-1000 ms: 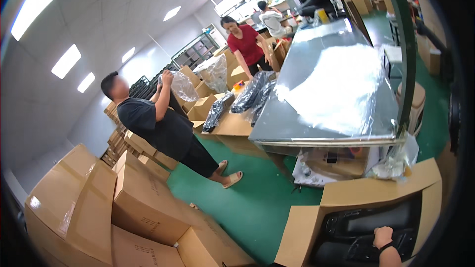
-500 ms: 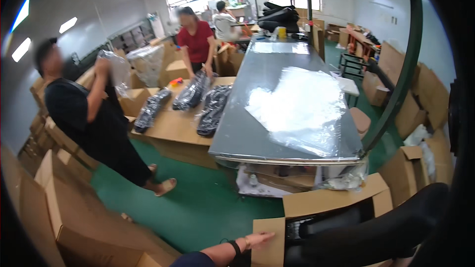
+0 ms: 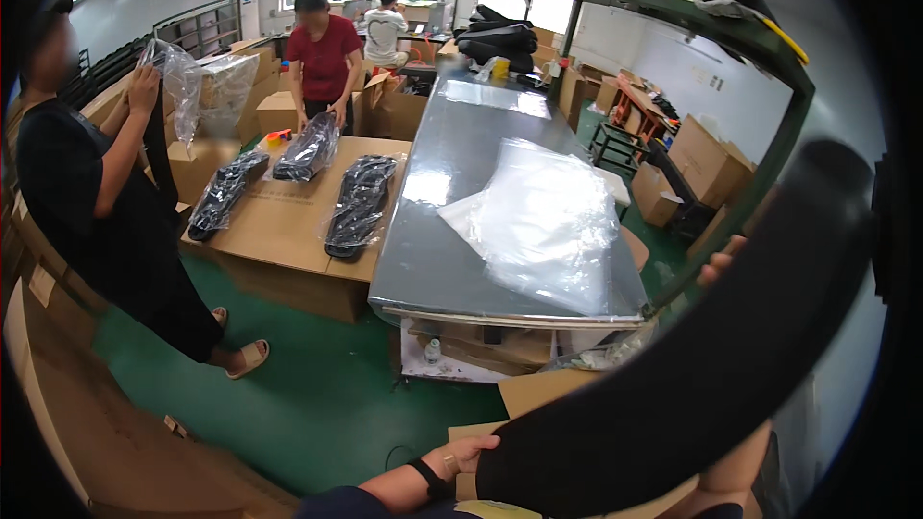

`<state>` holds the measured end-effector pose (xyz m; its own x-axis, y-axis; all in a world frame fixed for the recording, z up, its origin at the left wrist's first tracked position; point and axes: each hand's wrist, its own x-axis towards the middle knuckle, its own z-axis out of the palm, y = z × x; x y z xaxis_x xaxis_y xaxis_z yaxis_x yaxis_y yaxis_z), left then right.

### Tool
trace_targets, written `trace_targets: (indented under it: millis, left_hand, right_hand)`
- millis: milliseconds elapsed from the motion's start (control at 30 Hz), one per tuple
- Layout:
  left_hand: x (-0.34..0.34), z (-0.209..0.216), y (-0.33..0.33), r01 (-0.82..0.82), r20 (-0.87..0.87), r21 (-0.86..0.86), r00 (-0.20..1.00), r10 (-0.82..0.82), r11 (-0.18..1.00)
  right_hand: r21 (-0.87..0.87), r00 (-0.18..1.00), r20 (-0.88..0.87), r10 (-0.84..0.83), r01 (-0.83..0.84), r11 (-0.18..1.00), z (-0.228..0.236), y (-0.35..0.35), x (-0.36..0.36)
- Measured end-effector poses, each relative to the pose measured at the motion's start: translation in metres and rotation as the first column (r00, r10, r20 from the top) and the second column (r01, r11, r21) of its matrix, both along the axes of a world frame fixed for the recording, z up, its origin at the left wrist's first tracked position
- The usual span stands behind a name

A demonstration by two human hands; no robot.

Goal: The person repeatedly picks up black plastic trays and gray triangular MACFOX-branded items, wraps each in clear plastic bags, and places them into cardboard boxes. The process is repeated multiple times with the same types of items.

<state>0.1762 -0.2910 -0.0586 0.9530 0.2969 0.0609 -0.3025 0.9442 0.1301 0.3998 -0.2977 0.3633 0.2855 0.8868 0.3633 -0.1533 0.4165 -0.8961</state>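
A long, slightly curved black panel [image 3: 663, 375] is held up in front of me, slanting from the lower middle to the upper right. My left hand [image 3: 473, 452] pinches its lower left end. Near its upper part, the fingers of my right hand [image 3: 723, 261] curl round the far edge, while the panel hides the rest of that hand. Below and behind the panel stands an open cardboard box [image 3: 538, 389], mostly covered by it.
A grey worktable [image 3: 423, 269] with clear plastic bags [image 3: 548, 221] reaches away ahead. Left of it, bagged black pieces [image 3: 361, 202] lie on a carton [image 3: 279, 231]. A person in red [image 3: 325, 58] handles one; another in black [image 3: 87, 192] lifts a plastic bag. A green metal frame [image 3: 769, 154] rises at right.
The black panel has come up from low over the box and now stands slanted. My left hand has left the box flap and taken hold of the panel's end. The view has shifted right.
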Motion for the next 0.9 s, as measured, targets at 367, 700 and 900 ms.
trace_targets:
  millis: [367, 700, 900]
  left_hand:
    - [-0.078, 0.062, -0.013, -0.374, -0.242, -0.077, 0.906, 0.347, 0.924]
    - [-0.099, 0.071, 0.139, -0.604, -0.37, 0.182, 0.689, 0.623, 0.776]
    - [-0.103, 0.076, 0.303, -0.689, -0.439, 0.185, 0.58, 0.686, 0.701]
  right_hand:
    - [-0.268, 0.878, -0.427, 0.218, -0.353, 0.896, -0.286, -0.084, -0.095]
    - [-0.318, 0.944, -0.328, 0.028, -0.138, 0.938, -0.281, 0.137, -0.123]
    - [-0.406, 0.927, -0.372, 0.055, -0.216, 0.888, -0.299, 0.322, -0.129]
